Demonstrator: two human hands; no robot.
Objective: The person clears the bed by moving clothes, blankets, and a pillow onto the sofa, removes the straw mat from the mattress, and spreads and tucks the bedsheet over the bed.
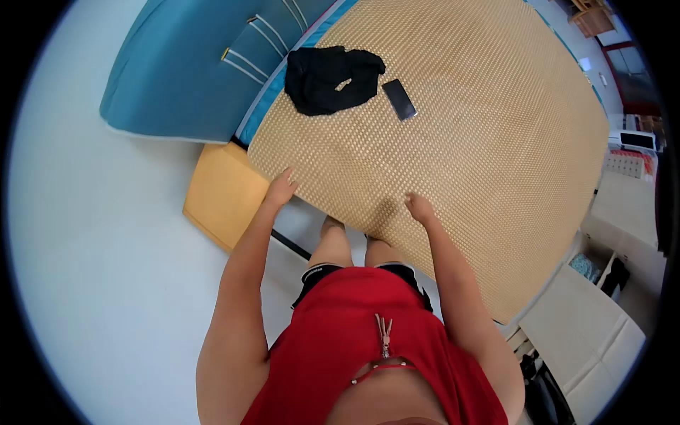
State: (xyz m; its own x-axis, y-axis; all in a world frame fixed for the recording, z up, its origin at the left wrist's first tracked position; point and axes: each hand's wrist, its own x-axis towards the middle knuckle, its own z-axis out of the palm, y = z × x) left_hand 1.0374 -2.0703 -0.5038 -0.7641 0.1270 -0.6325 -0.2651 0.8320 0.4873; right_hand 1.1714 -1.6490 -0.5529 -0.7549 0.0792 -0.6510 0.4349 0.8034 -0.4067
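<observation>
A woven tan mat point(489, 142) covers the bed in front of me. My left hand point(282, 187) is at the mat's near left edge, fingers partly spread, holding nothing. Over the mat, right of my knees, is my right hand point(419, 207); its fingers are curled in and I cannot make out anything in them. A crumpled black garment point(319, 88) lies on the mat near the headboard. Just right of it rests a dark phone point(399, 100), flat on the mat. Neither hand touches the garment or the phone.
The blue padded headboard point(184, 71) rises at the upper left. Below it stands a yellow wooden bedside piece point(223, 191), close to my left arm. Pale cabinets point(567, 312) with an open compartment holding cloth are at the right. A white wall lies left.
</observation>
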